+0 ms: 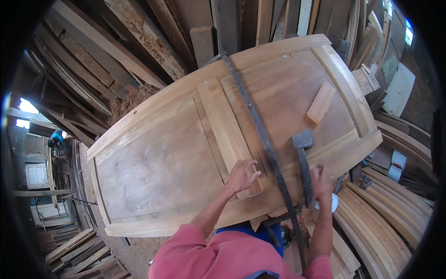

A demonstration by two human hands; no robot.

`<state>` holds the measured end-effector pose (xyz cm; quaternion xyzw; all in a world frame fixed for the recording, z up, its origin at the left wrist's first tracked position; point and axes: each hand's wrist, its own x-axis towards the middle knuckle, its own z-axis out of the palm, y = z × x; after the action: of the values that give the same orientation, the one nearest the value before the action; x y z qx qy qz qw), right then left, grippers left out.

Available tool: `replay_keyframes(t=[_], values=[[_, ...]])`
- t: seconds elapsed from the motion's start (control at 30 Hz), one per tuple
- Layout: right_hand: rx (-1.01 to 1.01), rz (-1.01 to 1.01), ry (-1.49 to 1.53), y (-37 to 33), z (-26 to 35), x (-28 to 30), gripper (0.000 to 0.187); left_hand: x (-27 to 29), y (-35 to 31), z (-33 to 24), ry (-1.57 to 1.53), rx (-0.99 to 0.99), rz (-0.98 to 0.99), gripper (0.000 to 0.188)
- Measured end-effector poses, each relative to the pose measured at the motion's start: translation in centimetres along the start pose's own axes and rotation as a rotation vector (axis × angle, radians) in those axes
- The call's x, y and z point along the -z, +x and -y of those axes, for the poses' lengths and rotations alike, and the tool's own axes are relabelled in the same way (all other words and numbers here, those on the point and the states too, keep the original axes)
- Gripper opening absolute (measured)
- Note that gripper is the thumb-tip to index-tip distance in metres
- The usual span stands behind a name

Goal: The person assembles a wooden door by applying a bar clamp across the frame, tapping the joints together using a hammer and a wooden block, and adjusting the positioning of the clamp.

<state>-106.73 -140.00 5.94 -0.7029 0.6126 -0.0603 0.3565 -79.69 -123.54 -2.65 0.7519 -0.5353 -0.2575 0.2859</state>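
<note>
A large wooden panelled door [148,172] lies in front of me, with a middle rail [227,130] running across it. My left hand [242,177] is over the near end of that rail, its fingers apart and holding nothing visible; whether it touches the wood is unclear. Across the door, from far edge to near edge, runs a long dark bar clamp [260,118]. To its right a mallet with a block-shaped head [303,139] rests on the door, handle pointing toward me. Beside the handle is my right hand [322,182], its fingers blurred by motion.
A small wood block [321,103] lies on the door's right panel. Planks and boards [134,35] lean beyond the far edge. Long curved boards [371,223] are stacked at the near right. Far left, a person in blue [57,140] bends over.
</note>
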Motion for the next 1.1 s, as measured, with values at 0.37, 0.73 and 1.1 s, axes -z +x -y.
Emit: replay_keyframes(t=[0.37, 0.73, 1.1], values=[[-0.256, -0.201, -0.155, 25.4, 2.3, -4.9, 0.109, -1.7, 10.4, 6.1, 0.001, -0.192, -0.184, 0.032], [-0.163, -0.205, 0.810, 21.2, 3.7, -8.4, 0.062, 0.8, 13.0, 4.3, -0.474, 0.081, -0.062, 0.047], [0.502, -0.323, -0.172, 7.0, 17.5, -18.7, 0.087, 6.7, 21.8, 0.6, -0.528, 0.462, -0.123, 0.112]])
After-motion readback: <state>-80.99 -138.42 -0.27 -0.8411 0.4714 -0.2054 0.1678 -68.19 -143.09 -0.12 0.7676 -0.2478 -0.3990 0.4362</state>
